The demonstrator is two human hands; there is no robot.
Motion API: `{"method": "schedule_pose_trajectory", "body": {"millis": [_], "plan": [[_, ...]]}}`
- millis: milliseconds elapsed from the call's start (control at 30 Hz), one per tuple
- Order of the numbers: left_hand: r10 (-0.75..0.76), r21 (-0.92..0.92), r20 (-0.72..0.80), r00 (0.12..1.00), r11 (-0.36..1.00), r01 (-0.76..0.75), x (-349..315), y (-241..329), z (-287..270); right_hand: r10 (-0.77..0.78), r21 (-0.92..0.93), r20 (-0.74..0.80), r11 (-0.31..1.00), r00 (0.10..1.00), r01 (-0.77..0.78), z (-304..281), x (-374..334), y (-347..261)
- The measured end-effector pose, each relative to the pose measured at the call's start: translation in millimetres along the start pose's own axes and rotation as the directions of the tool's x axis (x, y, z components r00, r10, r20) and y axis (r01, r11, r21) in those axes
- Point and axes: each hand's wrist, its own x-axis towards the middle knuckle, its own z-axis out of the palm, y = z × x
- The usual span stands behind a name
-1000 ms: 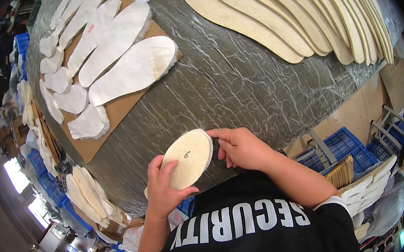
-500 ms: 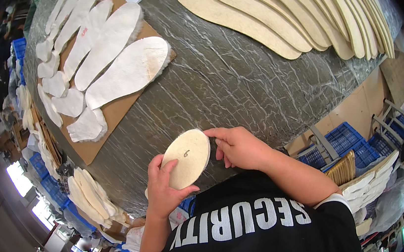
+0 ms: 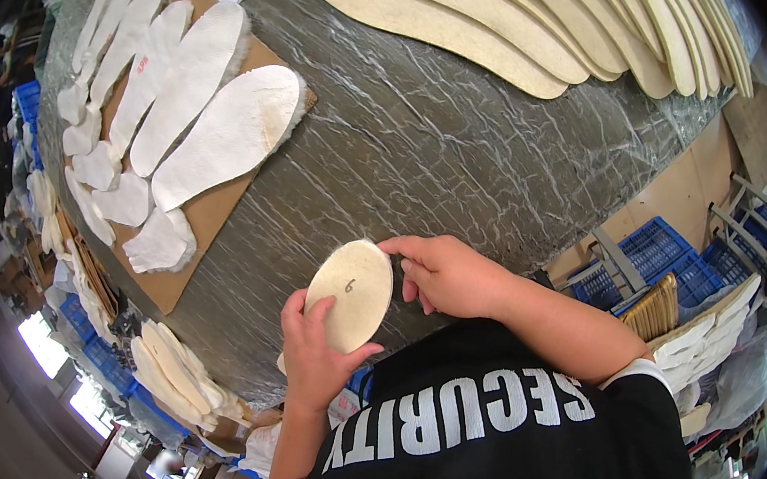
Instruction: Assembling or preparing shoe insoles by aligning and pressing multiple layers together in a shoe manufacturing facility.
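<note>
A cream insole [image 3: 360,296] with a handwritten mark and a fuzzy pale rim is held up over the near edge of the table. My left hand [image 3: 314,350] grips its lower part, thumb on the marked face and fingers round the left side. A small pale end shows behind that hand's wrist. At the insole's upper right edge, the index fingertip of my right hand [image 3: 446,275] presses on the rim, while its other fingers curl in below. The right thumb is largely hidden.
Dark, wrinkled film covers the table [image 3: 430,160]. White fleece-backed pieces [image 3: 225,136] lie on brown cardboard [image 3: 172,289] at left. Cream insoles [image 3: 445,29] fan across the far side. Blue crates [image 3: 652,251] stand below at right; more insole bundles [image 3: 174,372] sit at lower left.
Both hands and the insole have shifted very slightly left and up in the picture. The table items have also moved left in view. The grip looks the same.
</note>
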Motion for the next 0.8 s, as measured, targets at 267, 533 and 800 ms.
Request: {"method": "schedule_pose_trajectory", "body": {"millis": [267,533,800], "plan": [[-0.015,0.067,-0.012,1.0,0.998,0.016,-0.6,5.4,5.6,0.005,-0.001,0.013,1.0,1.0,-0.005,0.3,-0.3,-1.0],[-0.035,0.091,-0.051,0.998,0.995,0.04,-2.6,1.4,18.0,-0.013,0.047,0.001,0.999,1.0,0.013,-0.4,-1.0,-0.1],[-0.023,0.052,-0.073,0.997,0.998,0.027,-3.2,-2.3,23.7,0.03,0.005,-0.117,1.0,0.993,-0.029,-2.1,2.5,-10.6]]}}
